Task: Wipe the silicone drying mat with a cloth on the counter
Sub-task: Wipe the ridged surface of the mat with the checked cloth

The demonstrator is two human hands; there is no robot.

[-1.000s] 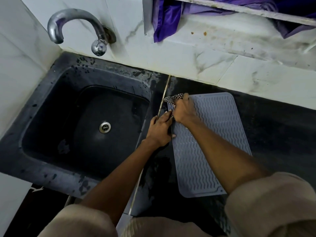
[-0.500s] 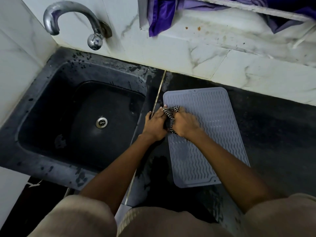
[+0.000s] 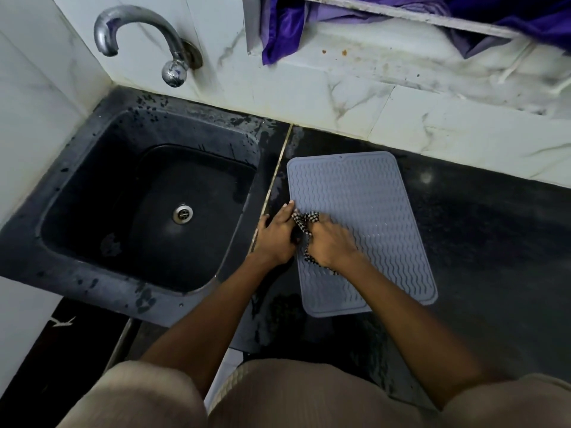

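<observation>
Head view looks down on a dark worktop (image 3: pixel 482 230) with a black sink (image 3: pixel 92 267) at the left and a grey ribbed mat (image 3: pixel 364 205) lying flat to the right of it, close to the seam between them. The right hand (image 3: pixel 329 242) is closed over a bunched black-and-white checked cloth (image 3: pixel 304 220), pressing it onto the mat near the left edge, about halfway along. The left hand (image 3: pixel 275 236) rests beside it, fingers spread flat on the worktop and the mat's left edge, touching the cloth. A curved metal tap (image 3: pixel 139 35) sticks out of the white marbled wall tiles (image 3: pixel 309 97) above the sink. Purple fabric (image 3: pixel 284 29) hangs from a ledge above.
</observation>
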